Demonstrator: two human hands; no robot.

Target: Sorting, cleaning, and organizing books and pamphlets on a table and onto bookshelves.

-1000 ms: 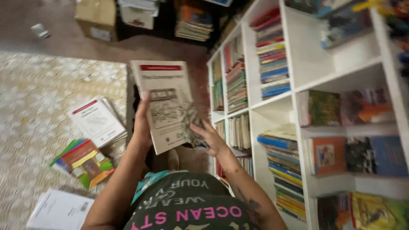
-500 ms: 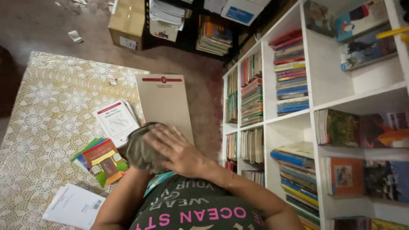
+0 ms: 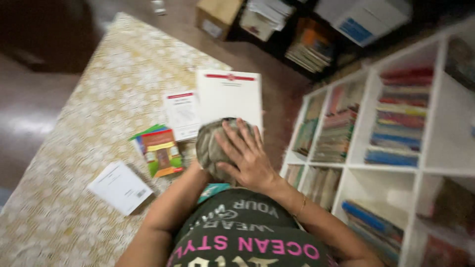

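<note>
The right hand (image 3: 247,158) lies flat, fingers spread, pressing a grey cloth (image 3: 213,146) on a white booklet (image 3: 230,96). The left hand is hidden under it, so I cannot tell its grip. A colourful book (image 3: 161,153) lies at nine o'clock.

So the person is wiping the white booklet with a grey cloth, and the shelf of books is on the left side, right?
Not quite. In the head view the white bookshelf stands on the right, not the left. The rest holds: the right hand presses a grey cloth against the white booklet.
</note>
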